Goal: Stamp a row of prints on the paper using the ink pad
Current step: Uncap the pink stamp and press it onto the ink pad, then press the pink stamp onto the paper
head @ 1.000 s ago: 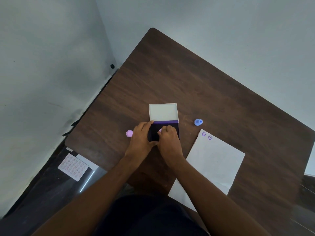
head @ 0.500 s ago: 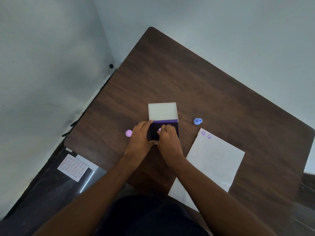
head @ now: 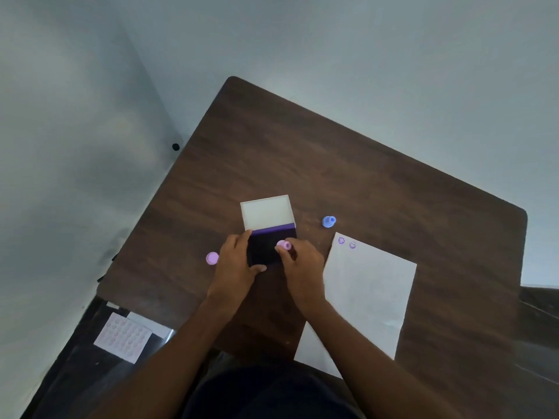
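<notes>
An open ink pad point(head: 263, 247) lies mid-table, its dark pad near me and its white lid point(head: 267, 211) folded back. My left hand point(head: 237, 264) holds the pad's left and near edge. My right hand point(head: 302, 264) pinches a small pink stamp point(head: 284, 245) over the pad's right side. A white sheet of paper point(head: 366, 294) lies to the right, with two purple smiley prints point(head: 347, 242) at its top left corner.
A blue stamp point(head: 328, 221) stands between the lid and the paper. A pink cap point(head: 212, 258) lies left of my left hand. The brown table point(head: 332, 164) sits in a wall corner. A pink dotted sheet point(head: 122, 337) lies on the floor at lower left.
My right hand has shifted slightly right and lifted, so the pink stamp shows more plainly above the pad. My left hand keeps its hold on the ink pad.
</notes>
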